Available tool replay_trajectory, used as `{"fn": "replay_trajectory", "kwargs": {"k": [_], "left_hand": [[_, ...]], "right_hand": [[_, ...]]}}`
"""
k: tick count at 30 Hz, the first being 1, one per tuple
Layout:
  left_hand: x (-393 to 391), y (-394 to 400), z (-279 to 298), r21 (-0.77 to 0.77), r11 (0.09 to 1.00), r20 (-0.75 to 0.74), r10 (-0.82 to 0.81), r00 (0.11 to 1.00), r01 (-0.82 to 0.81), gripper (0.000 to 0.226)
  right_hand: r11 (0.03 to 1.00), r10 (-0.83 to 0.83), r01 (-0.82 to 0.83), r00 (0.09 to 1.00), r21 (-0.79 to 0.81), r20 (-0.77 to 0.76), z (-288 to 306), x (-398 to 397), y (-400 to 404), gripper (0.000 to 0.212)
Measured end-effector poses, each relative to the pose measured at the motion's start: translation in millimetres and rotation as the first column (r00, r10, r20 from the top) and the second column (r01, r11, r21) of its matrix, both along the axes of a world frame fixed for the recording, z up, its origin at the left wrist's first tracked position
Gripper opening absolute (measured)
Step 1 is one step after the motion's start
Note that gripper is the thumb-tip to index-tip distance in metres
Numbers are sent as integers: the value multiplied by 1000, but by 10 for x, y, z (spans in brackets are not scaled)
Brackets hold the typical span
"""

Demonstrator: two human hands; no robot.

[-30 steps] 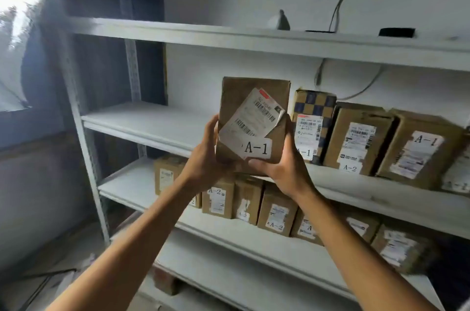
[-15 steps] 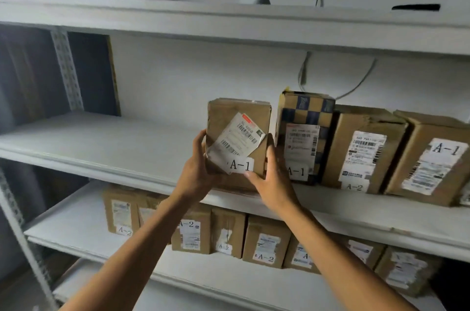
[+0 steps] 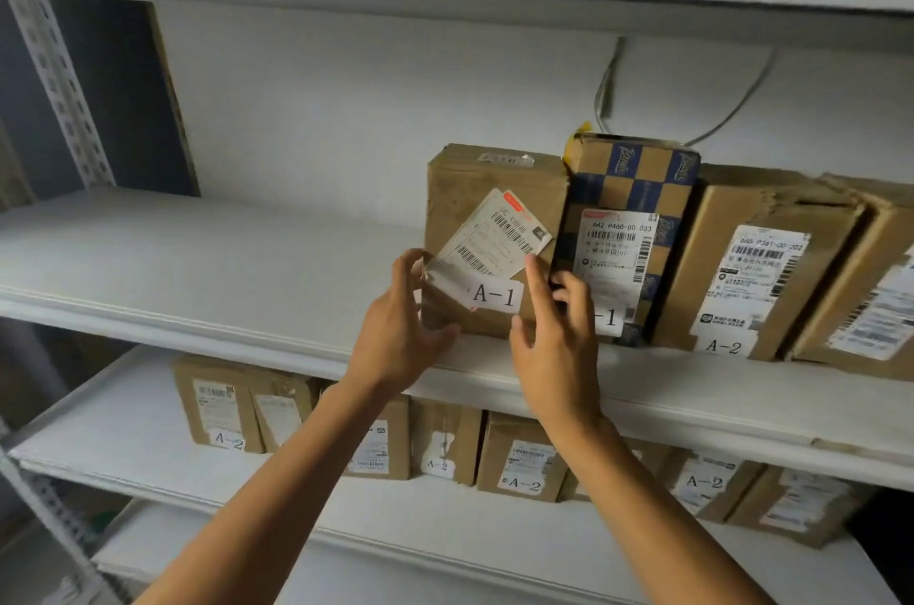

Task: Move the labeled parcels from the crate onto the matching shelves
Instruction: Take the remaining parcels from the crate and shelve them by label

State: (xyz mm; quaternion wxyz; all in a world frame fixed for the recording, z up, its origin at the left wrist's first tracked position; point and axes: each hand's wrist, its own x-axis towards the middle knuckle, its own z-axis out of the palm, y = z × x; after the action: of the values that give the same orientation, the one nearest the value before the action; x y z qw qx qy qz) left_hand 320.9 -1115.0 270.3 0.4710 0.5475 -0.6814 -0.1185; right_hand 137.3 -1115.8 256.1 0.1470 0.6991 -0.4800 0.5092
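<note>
A brown cardboard parcel (image 3: pixel 494 189) with a white "A-1" tag and a skewed shipping label stands upright on the middle shelf (image 3: pixel 198 268), pressed against a blue-checkered parcel (image 3: pixel 638 189) to its right. My left hand (image 3: pixel 400 322) is at the parcel's lower left corner, fingers loosely spread along its edge. My right hand (image 3: pixel 554 332) is in front of the parcel's lower right corner, fingers straight, the index finger touching its front face. Neither hand grips it. The crate is out of view.
Right of the checkered parcel stand more brown parcels; the nearest one (image 3: pixel 756 268) is tagged A-2. The lower shelf (image 3: pixel 123 431) carries a row of A-2 parcels (image 3: pixel 519 456). A perforated steel upright (image 3: pixel 59 85) stands at the left. A cable (image 3: pixel 608 85) hangs on the back wall.
The A-1 parcel went from being held in both hands in front of the shelf to standing on it beside the checkered parcel. Both hands have loosened their hold, and the camera has moved closer.
</note>
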Motion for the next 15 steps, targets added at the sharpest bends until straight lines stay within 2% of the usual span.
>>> {"fn": "replay_trajectory", "kwargs": {"k": [5,11,13,15], "left_hand": [[63,64,-2,26,1000,108,0,994,-3,94],[153,241,131,155,987,214,-65,975,32,91],[124,369,152,187,982,251,-67,966,19,88],[117,614,113,189,982,216,-73,974,31,83]], "right_hand": [[998,-53,53,999,14,-7,-25,29,6,74],[985,-52,59,997,160,-50,43,64,117,81],[964,-40,57,997,258,-69,49,61,256,78],[950,-57,89,992,298,-114,-18,65,468,68]]}}
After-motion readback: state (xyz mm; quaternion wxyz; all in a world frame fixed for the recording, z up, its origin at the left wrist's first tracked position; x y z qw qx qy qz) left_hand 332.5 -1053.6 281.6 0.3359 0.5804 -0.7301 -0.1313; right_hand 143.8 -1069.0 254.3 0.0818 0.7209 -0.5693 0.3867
